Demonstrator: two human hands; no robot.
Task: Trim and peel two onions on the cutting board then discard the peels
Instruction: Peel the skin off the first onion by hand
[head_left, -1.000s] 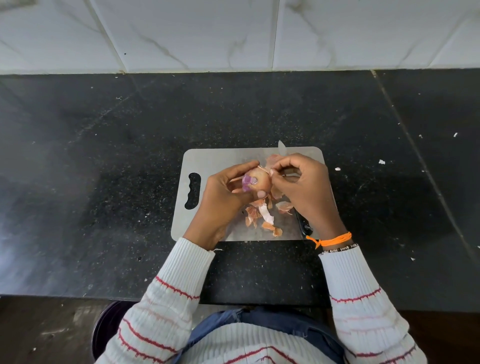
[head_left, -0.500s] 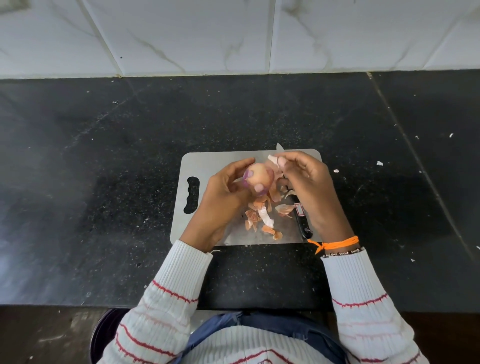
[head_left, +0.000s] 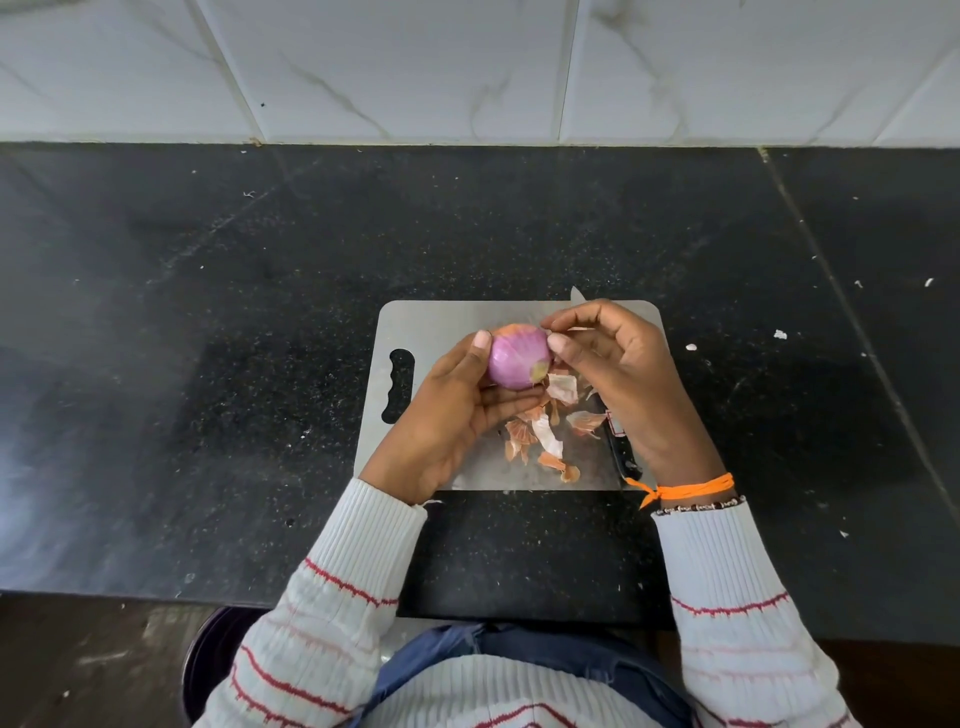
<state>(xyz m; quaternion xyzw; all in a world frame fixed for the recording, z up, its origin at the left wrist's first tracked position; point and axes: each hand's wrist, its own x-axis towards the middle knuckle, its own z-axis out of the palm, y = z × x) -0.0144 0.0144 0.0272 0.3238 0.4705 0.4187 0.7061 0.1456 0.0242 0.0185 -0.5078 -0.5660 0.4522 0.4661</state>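
A purple onion (head_left: 517, 356), mostly bare with a strip of orange skin along its top, sits in my left hand (head_left: 457, 410), whose fingers curl round it above the grey cutting board (head_left: 431, 322). My right hand (head_left: 618, 374) pinches the skin at the onion's upper right edge. Loose orange and white peels (head_left: 545, 436) lie on the board under my hands. A knife with a black handle (head_left: 621, 452) lies on the board's right side, mostly hidden by my right hand; its tip (head_left: 576, 293) pokes past the far edge. No second onion is visible.
The board lies on a black speckled counter (head_left: 208, 364) backed by a white tiled wall (head_left: 467, 67). Small white scraps (head_left: 779, 334) dot the counter to the right. A dark round container (head_left: 208, 660) shows below the counter's front edge at lower left.
The onion has been turned in my left hand, and more orange skin has come off, so its purple flesh now faces up. My right hand has shifted to the onion's upper right edge.
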